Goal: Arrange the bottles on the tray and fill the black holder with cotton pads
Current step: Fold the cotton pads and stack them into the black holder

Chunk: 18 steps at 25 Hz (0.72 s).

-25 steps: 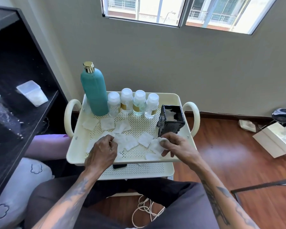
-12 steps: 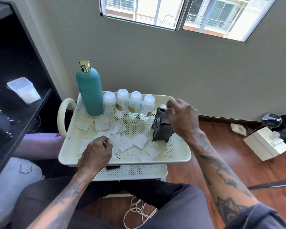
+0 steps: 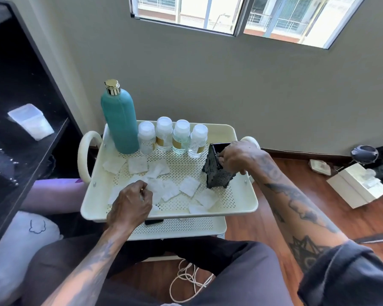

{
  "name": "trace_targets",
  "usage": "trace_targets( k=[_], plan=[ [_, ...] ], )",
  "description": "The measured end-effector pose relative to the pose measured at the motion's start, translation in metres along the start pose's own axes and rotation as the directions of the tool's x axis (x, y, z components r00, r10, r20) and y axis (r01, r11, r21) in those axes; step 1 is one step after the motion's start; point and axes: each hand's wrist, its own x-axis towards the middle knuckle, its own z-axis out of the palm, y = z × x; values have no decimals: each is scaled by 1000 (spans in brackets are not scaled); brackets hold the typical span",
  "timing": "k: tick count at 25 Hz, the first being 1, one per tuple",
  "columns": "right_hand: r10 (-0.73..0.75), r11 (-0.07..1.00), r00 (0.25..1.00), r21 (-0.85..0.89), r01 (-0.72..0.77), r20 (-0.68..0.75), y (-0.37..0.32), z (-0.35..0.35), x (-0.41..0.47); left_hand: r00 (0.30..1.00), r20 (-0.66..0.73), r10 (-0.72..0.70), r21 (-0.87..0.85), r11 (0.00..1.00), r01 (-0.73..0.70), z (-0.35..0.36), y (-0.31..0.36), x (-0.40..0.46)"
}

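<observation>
Black holder [image 3: 217, 171], right hand [image 3: 239, 157] grip at its top, left hand [image 3: 131, 202] pinching cotton pad [image 3: 157, 191]

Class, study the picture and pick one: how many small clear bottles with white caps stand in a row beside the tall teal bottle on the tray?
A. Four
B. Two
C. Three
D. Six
A. Four small clear bottles with white caps stand side by side at the back of the cream tray, just right of the tall teal bottle.
</observation>
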Motion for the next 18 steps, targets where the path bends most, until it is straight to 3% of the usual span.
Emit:
trace_targets(
  k=[2,3,5,6,7,11,15,18],
  plan=[
    [-47,993,991,111,33,127,6,-3,-9,1000,-4,-11,2,1000,11,0,-1,0],
    [-60,977,993,211,37,101,14,-6,-16,1000,-6,-18,-1,1000,18,0,-2,0],
    [-33,900,990,428,89,-137,36,-6,-25,1000,-6,-28,-25,999,28,2,-5,0],
    [-14,900,968,419,122,-251,48,-4,-27,999,0,-33,-46,998,33,3,-6,1],
    [-21,917,961,377,129,-276,57,-1,-29,999,13,-41,-68,997,42,3,-6,1],
    [-164,887,977,414,206,-134,59,18,-21,992,53,-114,-240,963,124,-6,-4,6],
    [-140,843,954,473,255,-264,56,32,-10,978,76,-194,-579,790,202,-28,34,20],
    [-119,828,949,499,257,-291,54,40,-9,993,62,-100,-700,705,115,-42,102,44]
  ],
)
